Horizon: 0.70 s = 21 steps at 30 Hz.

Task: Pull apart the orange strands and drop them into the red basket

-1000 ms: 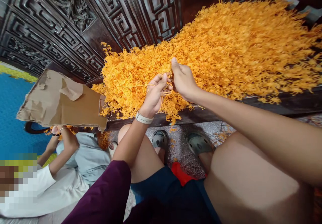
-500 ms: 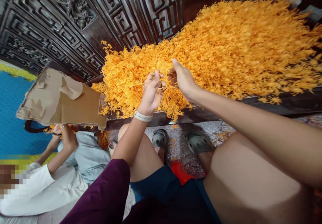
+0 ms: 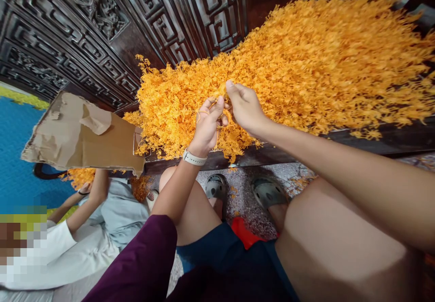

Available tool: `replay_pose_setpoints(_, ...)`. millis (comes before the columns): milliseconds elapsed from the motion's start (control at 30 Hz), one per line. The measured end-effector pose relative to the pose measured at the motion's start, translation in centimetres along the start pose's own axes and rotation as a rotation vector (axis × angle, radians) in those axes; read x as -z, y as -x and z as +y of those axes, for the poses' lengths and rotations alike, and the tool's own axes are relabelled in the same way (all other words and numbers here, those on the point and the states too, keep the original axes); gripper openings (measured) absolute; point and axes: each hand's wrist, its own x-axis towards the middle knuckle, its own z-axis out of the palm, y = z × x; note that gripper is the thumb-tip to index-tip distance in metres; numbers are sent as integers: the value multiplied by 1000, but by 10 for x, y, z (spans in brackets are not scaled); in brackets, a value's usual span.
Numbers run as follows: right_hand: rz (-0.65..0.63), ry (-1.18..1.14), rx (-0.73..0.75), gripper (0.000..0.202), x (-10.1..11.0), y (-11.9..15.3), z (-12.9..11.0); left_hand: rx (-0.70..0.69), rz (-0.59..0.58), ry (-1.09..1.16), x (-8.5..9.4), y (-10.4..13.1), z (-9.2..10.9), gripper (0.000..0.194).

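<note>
Thread point(image 3: 203, 112) sits clasped in my left hand point(image 3: 205, 127); my right hand point(image 3: 248, 110) hides its grip. The loop could knot — from one hasty tug.

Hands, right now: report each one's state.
Left hand: partly closed, holding a looped orange strand.
Right hand: curled; whether it grips anything cannot be told.
</note>
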Motion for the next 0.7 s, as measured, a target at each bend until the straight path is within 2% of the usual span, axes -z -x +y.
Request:
replay_pose_setpoints(133,7,101,179,61,3,-5,4,10,3,13,-7,4,2,23)
replay_pose_setpoints(267,32,197,227,61,4,-5,2,1,-13,-12,-9,5,2,25)
replay_pose_setpoints(367,48,236,245,61,3,-3,-2,1,5,75,-9,5,2,24)
replay_pose_setpoints(500,-30,154,148,59,0,0,-6,107,-50,187,-5,4,8,27)
replay_pose_setpoints(700,-204,27,8,60,-2,1,-9,300,-139,191,6,0,22,26)
